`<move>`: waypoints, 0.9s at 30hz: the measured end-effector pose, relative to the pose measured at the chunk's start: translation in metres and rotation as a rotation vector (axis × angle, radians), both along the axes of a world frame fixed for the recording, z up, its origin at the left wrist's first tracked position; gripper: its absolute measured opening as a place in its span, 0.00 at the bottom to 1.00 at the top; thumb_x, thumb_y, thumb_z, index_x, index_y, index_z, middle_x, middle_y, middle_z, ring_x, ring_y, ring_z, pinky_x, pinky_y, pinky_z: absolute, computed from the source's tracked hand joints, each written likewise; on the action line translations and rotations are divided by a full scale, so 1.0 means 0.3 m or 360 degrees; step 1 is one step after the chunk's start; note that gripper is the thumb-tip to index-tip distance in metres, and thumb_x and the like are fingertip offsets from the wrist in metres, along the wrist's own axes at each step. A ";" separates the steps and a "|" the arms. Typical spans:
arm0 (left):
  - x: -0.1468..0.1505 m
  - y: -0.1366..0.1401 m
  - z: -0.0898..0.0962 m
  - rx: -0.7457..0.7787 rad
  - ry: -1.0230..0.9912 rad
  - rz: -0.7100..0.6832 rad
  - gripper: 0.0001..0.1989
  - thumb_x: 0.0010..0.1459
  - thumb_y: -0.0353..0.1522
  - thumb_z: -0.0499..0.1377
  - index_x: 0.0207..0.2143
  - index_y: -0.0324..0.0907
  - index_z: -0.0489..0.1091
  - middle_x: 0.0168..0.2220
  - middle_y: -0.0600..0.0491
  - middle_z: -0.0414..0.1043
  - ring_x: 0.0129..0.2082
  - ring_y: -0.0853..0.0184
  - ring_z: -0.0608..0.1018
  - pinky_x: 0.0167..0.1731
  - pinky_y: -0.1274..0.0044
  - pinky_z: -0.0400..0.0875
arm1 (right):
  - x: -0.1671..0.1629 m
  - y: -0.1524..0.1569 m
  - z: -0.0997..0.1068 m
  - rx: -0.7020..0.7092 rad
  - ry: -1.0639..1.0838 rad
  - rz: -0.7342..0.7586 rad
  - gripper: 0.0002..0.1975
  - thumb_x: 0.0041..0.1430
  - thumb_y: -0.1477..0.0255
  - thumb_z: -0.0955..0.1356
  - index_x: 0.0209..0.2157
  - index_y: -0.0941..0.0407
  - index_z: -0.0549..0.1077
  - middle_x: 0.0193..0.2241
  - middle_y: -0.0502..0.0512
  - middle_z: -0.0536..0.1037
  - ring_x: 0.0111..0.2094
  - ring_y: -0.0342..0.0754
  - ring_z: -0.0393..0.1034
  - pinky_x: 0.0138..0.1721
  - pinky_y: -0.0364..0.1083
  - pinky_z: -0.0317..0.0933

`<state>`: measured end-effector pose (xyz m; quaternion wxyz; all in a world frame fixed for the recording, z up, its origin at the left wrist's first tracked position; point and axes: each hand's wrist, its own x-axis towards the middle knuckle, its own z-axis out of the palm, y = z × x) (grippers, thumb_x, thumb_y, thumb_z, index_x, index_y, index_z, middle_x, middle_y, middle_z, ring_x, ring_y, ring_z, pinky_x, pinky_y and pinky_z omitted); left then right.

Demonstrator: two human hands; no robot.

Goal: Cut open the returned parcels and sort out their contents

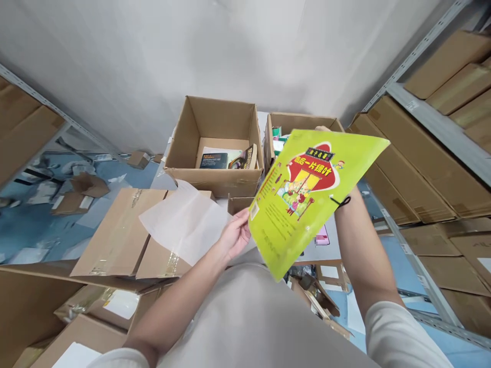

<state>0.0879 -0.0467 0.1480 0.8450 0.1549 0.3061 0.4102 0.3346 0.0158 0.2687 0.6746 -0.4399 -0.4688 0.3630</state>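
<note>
A thin, bright yellow-green picture book [299, 199] is held up tilted in front of me. Its cover carries a red title patch and a cartoon drawing. My left hand [238, 236] is closed on the book's left edge, near the barcode. Most of my right hand [322, 128] is hidden behind the book; a bit of it shows over the top edge, and it appears to grip the book from behind. A black band [342, 202] circles the right wrist. Beside my left hand, a translucent white sheet [187, 220] lies over cardboard boxes.
An open cardboard box [215, 179] with a few books [214, 160] stands against the wall. Another open box [307, 121] with green-and-white items is partly behind the book. Closed boxes [118, 225] lie at left. Shelves [433, 120] loaded with cartons line the right. A pink phone-like item [322, 235] rests on the table.
</note>
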 end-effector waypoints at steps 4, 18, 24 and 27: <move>0.061 -0.025 0.030 -0.0038 0.0032 -0.0493 0.14 0.51 0.36 0.66 0.39 0.39 0.74 0.25 0.50 0.76 0.25 0.66 0.79 0.27 0.77 0.76 | 0.014 0.055 -0.007 -0.0131 0.0097 0.0411 0.26 0.41 0.56 0.75 0.43 0.47 0.72 0.44 0.51 0.76 0.42 0.48 0.74 0.35 0.48 0.72; -0.043 -0.185 -0.006 0.0311 0.0599 0.0344 0.23 0.46 0.42 0.69 0.41 0.40 0.72 0.35 0.49 0.79 0.32 0.63 0.81 0.33 0.73 0.78 | 0.096 0.079 -0.161 -0.0506 -0.0003 0.0561 0.17 0.47 0.58 0.75 0.32 0.55 0.74 0.25 0.50 0.78 0.23 0.44 0.73 0.23 0.44 0.69; -0.044 -0.229 -0.032 0.0072 0.0472 0.0380 0.21 0.45 0.40 0.70 0.38 0.39 0.71 0.32 0.51 0.79 0.27 0.67 0.81 0.30 0.77 0.79 | 0.153 0.085 -0.230 -0.0754 0.0052 0.0817 0.24 0.46 0.55 0.74 0.41 0.55 0.76 0.30 0.53 0.80 0.25 0.46 0.75 0.19 0.43 0.69; -0.058 -0.230 -0.035 0.0048 0.0420 0.0360 0.20 0.45 0.40 0.70 0.38 0.39 0.72 0.31 0.51 0.80 0.27 0.67 0.81 0.29 0.77 0.79 | 0.158 0.079 -0.247 -0.0818 0.0016 0.0817 0.27 0.47 0.53 0.73 0.44 0.55 0.75 0.29 0.53 0.80 0.23 0.47 0.74 0.16 0.44 0.68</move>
